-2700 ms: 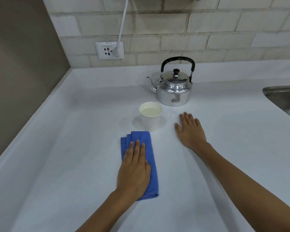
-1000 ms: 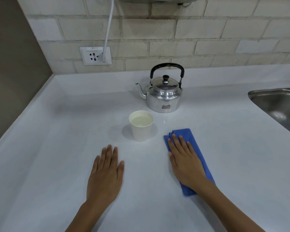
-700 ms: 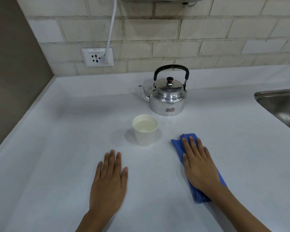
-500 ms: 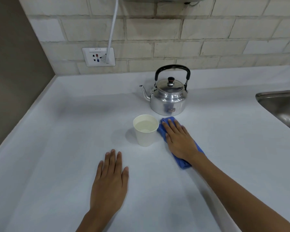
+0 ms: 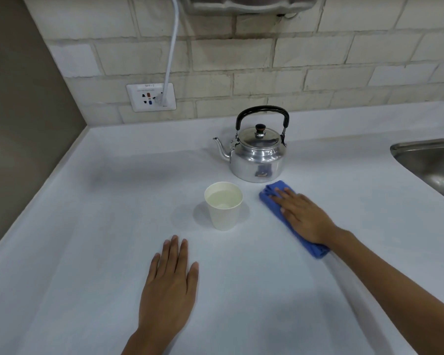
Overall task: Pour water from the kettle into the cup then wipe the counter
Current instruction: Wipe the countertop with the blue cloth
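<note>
since half a second ago the right hand (image 5: 301, 217) has slid the blue cloth (image 5: 274, 194) away from the cup (image 5: 224, 204), out to the right, so its far end now lies just in front of the kettle (image 5: 258, 155). that hand lies flat on the cloth, fingers stretched out and close together, palm pressing down, not pinching anything. the left hand (image 5: 168, 285) has stayed where it was, flat on the white counter (image 5: 87, 226) nearer the person, fingers straight and close together, thumb out a little. the cup stands upright between the two hands, water in it, clear of both. the kettle sits upright behind it, lid on, handle up, spout pointing left. a sink (image 5: 431, 162) shows at the right edge, and a wall socket (image 5: 151, 97) with a white cord (image 5: 171, 49) plugged in sits on the brick wall.
</note>
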